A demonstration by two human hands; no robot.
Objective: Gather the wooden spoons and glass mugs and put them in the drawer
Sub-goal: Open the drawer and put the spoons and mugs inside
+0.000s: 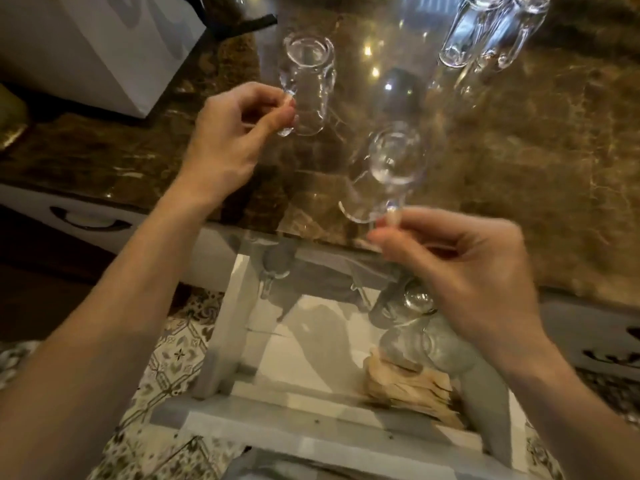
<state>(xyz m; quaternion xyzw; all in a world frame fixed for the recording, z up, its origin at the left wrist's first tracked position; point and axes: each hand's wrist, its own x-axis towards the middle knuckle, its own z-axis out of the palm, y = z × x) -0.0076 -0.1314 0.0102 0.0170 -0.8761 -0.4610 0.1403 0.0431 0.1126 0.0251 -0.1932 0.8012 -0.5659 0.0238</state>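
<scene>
My left hand (230, 138) pinches the handle of a clear glass mug (310, 84) that stands upside down on the brown marble counter (519, 161). My right hand (460, 271) grips the handle of a second glass mug (391, 168), tilted at the counter's front edge above the open white drawer (228, 327). Inside the drawer lie glass mugs (415, 327) at the right and a pile of wooden spoons (412, 389) near its front. Two more glass mugs (485, 32) stand at the counter's back right.
A white box (86, 46) sits at the counter's back left, with a black strap beside it. A shut white drawer with a dark handle (90, 220) is to the left. Patterned floor tiles (166, 368) show below.
</scene>
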